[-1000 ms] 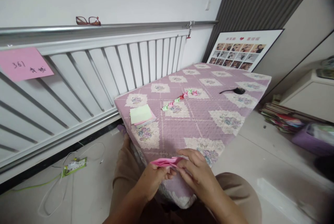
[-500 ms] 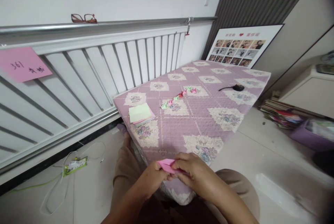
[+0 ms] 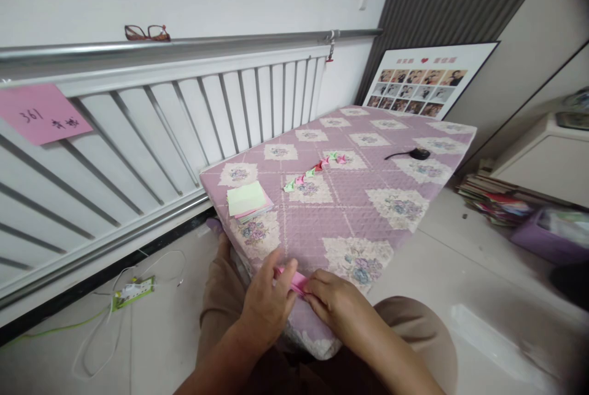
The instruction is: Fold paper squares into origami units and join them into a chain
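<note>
One folded pink paper strip (image 3: 298, 282) at near corner of purple floral-clothed table (image 3: 313, 223). Right hand (image 3: 335, 303) pinches right end; left hand (image 3: 264, 303), fingers splayed at other end, can't tell if gripping. Decent free cloth before seven folded papers (image 3: 318, 167): three green, three pink, one red. One square pale-green-topped paper stack (image 3: 247, 199), left edge.

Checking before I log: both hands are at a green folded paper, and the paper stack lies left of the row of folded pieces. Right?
Not quite: the head view shows the folded paper at the left hand and right hand is pink, not green. The paper stack lies left of the row of folded pieces.
</note>
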Demonstrator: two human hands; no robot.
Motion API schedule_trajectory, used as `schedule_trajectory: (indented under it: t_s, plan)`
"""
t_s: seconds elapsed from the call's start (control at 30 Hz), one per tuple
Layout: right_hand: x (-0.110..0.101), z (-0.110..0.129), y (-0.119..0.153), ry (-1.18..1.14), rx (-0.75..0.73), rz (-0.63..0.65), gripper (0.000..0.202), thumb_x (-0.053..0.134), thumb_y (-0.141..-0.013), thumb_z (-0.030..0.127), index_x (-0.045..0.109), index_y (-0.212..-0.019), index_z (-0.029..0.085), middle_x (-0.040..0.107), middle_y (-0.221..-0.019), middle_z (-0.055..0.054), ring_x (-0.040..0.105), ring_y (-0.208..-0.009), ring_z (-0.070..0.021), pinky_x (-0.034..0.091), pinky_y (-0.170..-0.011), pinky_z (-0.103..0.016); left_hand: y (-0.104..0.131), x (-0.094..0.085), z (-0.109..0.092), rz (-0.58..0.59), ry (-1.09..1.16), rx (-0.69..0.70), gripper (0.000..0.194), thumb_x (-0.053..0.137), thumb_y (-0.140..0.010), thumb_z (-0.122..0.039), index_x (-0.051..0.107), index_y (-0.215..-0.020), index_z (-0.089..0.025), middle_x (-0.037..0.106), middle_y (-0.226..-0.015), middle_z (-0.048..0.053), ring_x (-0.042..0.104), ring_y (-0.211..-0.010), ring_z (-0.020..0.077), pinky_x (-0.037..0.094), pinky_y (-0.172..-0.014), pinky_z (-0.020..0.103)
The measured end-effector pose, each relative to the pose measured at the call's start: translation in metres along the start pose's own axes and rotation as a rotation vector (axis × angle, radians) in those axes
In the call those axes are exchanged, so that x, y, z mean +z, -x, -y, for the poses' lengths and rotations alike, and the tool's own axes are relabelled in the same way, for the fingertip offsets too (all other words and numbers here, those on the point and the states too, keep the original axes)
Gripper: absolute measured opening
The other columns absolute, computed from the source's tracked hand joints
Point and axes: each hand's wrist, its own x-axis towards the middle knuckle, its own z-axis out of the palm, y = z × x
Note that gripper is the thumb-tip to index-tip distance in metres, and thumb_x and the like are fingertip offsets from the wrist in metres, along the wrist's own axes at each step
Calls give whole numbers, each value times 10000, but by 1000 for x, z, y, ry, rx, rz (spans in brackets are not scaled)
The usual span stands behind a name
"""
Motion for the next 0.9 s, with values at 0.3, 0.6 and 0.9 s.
schedule_trajectory:
  t_s: [0.3, 0.6, 0.9]
  plan:
    - [14, 12, -3, -29, 173, 10, 139, 503, -863, 162, 640, -841, 158, 602, -812, -65, 593, -766, -179, 449, -694, -269, -1, 8, 2, 113, 42, 129, 303, 371, -902, -145, 576, -1125, -156, 637, -1023, 95, 605, -926, 210, 523, -819, 354]
    - [-39, 5, -1, -674, 183, 390, 503, 374, -919, 560, 667, -829, 161, 595, -708, -10, 525, -620, -129, 412, -592, -236, -22, -31, -1, 409, 442, 72, 162, 526, -819, -105, 607, -948, -159, 637, -934, 68, 578, -861, 174, 464, -768, 282]
    - [-34, -17, 4, -1162, 231, 540, 586, 606, -718, 683, 651, -916, 134, 634, -753, -22, 558, -649, -113, 433, -644, -238, -34, -49, 8, 607, 829, -77, 59, 642, -790, -199, 644, -818, -147, 605, -824, 24, 560, -753, 126, 424, -700, 222]
